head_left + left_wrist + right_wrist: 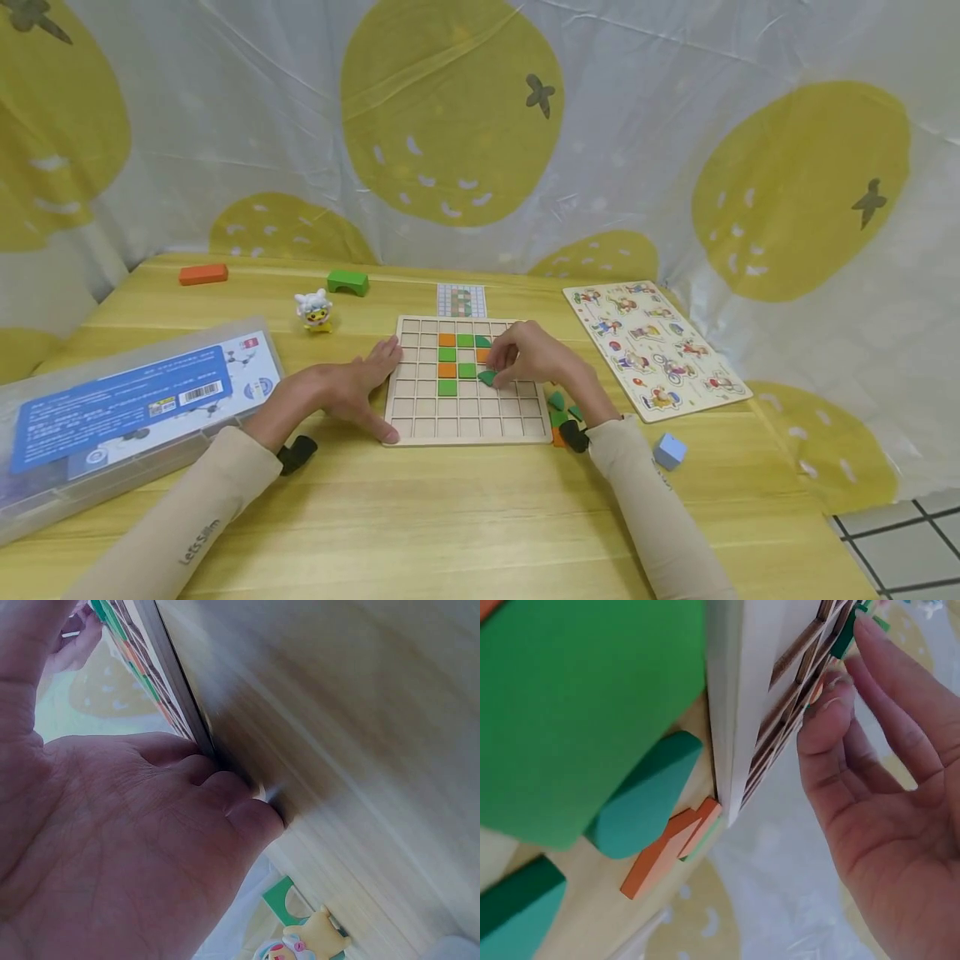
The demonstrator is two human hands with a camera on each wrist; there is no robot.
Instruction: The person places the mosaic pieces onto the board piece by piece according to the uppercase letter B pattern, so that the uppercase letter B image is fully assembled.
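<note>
A square wooden grid board [465, 442] lies on the table with orange and green square tiles [447, 355] in several of its cells. My left hand [348, 387] rests along its left edge, thumb at the near corner and fingers at the side. Over the middle right of the grid, my right hand [534, 354] pinches a dark green leaf-shaped tile [487, 377]; in the right wrist view the thumb tip meets this green tile [844, 637]. Another rounded dark green tile [482, 342] sits just beyond the fingers. Loose tiles [557, 401] lie beside the board's right edge, partly behind my wrist.
A small pattern card [461, 300] lies behind the board. On the right are a picture puzzle board [648, 346] and a blue block [670, 451]. To the left stand a plastic case [142, 408], a figurine [314, 311], a green arch block [348, 282] and an orange block [203, 274].
</note>
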